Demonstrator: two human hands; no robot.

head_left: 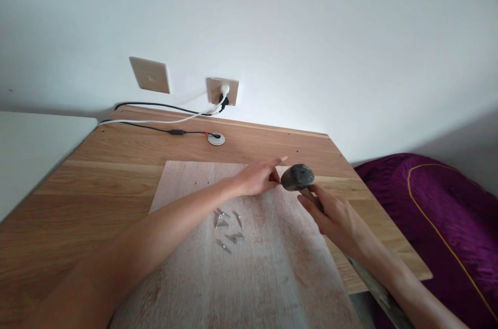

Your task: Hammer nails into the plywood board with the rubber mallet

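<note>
My right hand [332, 209] is wrapped round the wooden handle of a hammer [298, 177] with a dark, blunt head. The hammer head hangs just to the right of my left fingertips. My left hand [259, 176] rests near the far edge of a pale wooden board [257, 261], thumb and fingers pinched together and one finger pointing out. Whatever the pinch holds, if anything, is too small to make out. Nearer to me on the board lies a loose group of small silver nails or screws [238, 219], several in number. Two dark dots mark the board's far left part.
Under the board is a wooden tabletop [128, 147] against a white wall. White and black cables [182, 119] run along its back to a wall socket [232, 91]. A white surface [42, 147] stands at the left, and a purple cloth-covered object [439, 215] at the right.
</note>
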